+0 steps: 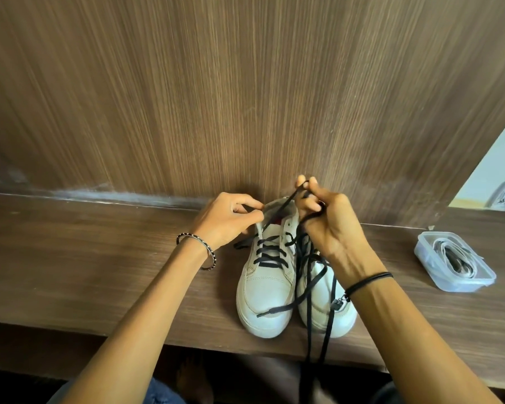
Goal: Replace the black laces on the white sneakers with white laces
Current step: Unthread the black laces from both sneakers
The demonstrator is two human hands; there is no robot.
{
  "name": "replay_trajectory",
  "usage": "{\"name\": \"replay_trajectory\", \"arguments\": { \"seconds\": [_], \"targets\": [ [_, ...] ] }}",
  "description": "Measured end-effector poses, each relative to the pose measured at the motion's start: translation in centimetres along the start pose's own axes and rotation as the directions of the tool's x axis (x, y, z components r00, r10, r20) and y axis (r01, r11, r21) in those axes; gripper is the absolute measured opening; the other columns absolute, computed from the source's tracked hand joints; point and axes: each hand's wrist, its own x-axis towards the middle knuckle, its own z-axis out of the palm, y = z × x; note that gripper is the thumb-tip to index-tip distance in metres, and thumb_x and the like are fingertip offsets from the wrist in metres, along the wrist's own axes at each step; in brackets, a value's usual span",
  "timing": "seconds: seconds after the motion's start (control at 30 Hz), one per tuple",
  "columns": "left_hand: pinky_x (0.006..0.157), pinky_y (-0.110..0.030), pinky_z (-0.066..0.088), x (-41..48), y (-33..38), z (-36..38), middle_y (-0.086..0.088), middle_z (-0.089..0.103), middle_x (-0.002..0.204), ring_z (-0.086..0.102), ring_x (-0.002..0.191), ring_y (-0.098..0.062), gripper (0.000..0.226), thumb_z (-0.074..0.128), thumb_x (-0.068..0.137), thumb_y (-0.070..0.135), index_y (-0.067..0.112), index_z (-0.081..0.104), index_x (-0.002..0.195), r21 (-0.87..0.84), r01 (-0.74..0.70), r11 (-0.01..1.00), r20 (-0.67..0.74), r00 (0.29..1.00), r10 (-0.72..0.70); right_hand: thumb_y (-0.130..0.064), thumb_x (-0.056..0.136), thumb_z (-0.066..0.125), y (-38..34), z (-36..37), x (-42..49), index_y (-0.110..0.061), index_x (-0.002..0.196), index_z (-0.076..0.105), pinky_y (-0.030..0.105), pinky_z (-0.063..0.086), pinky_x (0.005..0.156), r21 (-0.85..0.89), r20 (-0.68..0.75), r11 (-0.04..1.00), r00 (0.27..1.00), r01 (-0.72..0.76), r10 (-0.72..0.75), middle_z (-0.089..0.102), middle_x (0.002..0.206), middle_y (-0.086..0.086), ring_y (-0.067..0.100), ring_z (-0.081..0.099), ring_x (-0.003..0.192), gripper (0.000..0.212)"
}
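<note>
Sneakers on wooden ledge, panelled wall

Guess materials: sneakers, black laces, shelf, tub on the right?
Sneakers: off-white matte leather or faux leather, going by stitched smooth panels. Black laces: flat woven textile, limp. Shelf: wood-grain laminate or veneer, slight sheen. Tub: clear plastic, contents visible through it.
</note>
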Motion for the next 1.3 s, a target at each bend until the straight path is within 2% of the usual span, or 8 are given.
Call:
{"name": "replay_trajectory", "arguments": {
  "seconds": [0.1,0.2,0.4,0.5,0.7,0.9,1.13,1.3],
  "targets": [
    [0.09,-0.048,0.057,0.1,-0.1,0.0,0.004,0.076,0.073,0.073,0.07,-0.013,0.011,0.069,0.09,0.035,0.04,0.074,0.097,0.009,-0.007,1.0,0.002,1.0,0.007,-0.005,0.104,0.051,-0.3,0.1,-0.5,-0.006,0.092,0.055,0.015,0.034,0.041,-0.324,0.042,0.944,0.998,0.055,-0.044,0.06,0.081,0.008,0.003,0.037,0.051,0.013],
    [0.09,-0.048,0.057,0.2,-0.2,0.1,0.005,0.076,0.075,0.074,0.072,-0.013,0.012,0.068,0.091,0.036,0.037,0.076,0.1,-0.002,-0.004,1.0,0.002,1.0,0.004,-0.015,0.098,0.067,-0.1,-0.1,-1.3,-0.009,0.098,0.06,0.015,0.041,0.05,-0.921,0.158,0.328,0.972,0.208,-0.173,0.064,0.081,0.007,0.002,0.054,0.058,0.01],
    [0.091,-0.047,0.056,0.1,-0.3,0.2,0.006,0.076,0.077,0.073,0.078,-0.018,0.014,0.066,0.092,0.036,0.038,0.078,0.1,0.003,-0.017,1.0,-0.012,1.0,0.017,-0.018,0.087,0.076,0.1,-1.0,-1.6,-0.019,0.106,0.065,0.02,0.046,0.068,-0.847,0.395,-0.357,0.916,0.395,0.077,0.059,0.078,-0.012,0.004,0.055,0.067,0.023],
    [0.081,-0.04,0.056,0.1,-0.2,0.3,0.015,0.072,0.074,0.069,0.073,-0.012,0.018,0.061,0.095,0.037,0.042,0.077,0.096,0.1,-0.049,0.994,-0.009,0.999,0.05,-0.021,0.086,0.077,0.6,-1.2,-1.1,-0.022,0.105,0.073,0.027,0.049,0.08,-0.718,0.481,-0.508,0.867,0.475,0.131,0.065,0.091,-0.011,0.011,0.061,0.087,0.019],
    [0.065,-0.03,0.047,-0.1,-0.2,0.0,0.023,0.062,0.07,0.06,0.069,-0.003,0.015,0.063,0.088,0.049,0.048,0.071,0.101,0.275,-0.095,0.957,0.027,0.995,0.092,-0.021,0.087,0.078,-0.3,-1.0,-1.0,-0.023,0.099,0.082,0.022,0.05,0.087,-0.747,0.472,-0.433,0.861,0.504,0.188,0.073,0.105,-0.011,0.005,0.063,0.093,0.013],
    [0.089,-0.041,0.056,-0.2,-0.6,0.1,0.026,0.069,0.08,0.068,0.089,-0.003,0.022,0.063,0.093,0.044,0.042,0.075,0.111,0.143,-0.107,0.984,0.06,0.993,0.099,-0.038,0.095,0.069,-0.8,-0.9,-1.2,-0.029,0.087,0.08,0.027,0.053,0.084,-0.824,0.368,-0.361,0.897,0.437,0.246,0.073,0.098,-0.008,0.007,0.065,0.09,0.016],
    [0.087,-0.049,0.053,-0.1,-0.4,0.2,0.001,0.074,0.084,0.068,0.087,-0.024,0.031,0.057,0.083,0.048,0.045,0.076,0.108,0.023,-0.081,0.996,0.1,0.992,0.079,-0.026,0.099,0.065,0.7,-0.9,-1.1,-0.015,0.085,0.075,0.026,0.051,0.066,-0.872,0.356,-0.34,0.933,0.352,0.054,0.073,0.081,-0.002,0.011,0.064,0.069,0.02],
    [0.074,-0.035,0.041,-0.3,-0.2,0.0,-0.012,0.073,0.085,0.055,0.07,-0.011,0.02,0.062,0.085,0.043,0.057,0.074,0.088,-0.042,-0.072,0.996,0.106,0.991,0.076,-0.023,0.104,0.059,0.4,-0.8,-1.5,-0.01,0.093,0.069,0.016,0.044,0.054,-0.966,0.15,0.183,0.974,0.181,-0.171,0.063,0.069,-0.005,0.0,0.055,0.055,0.02]
  ]
}}
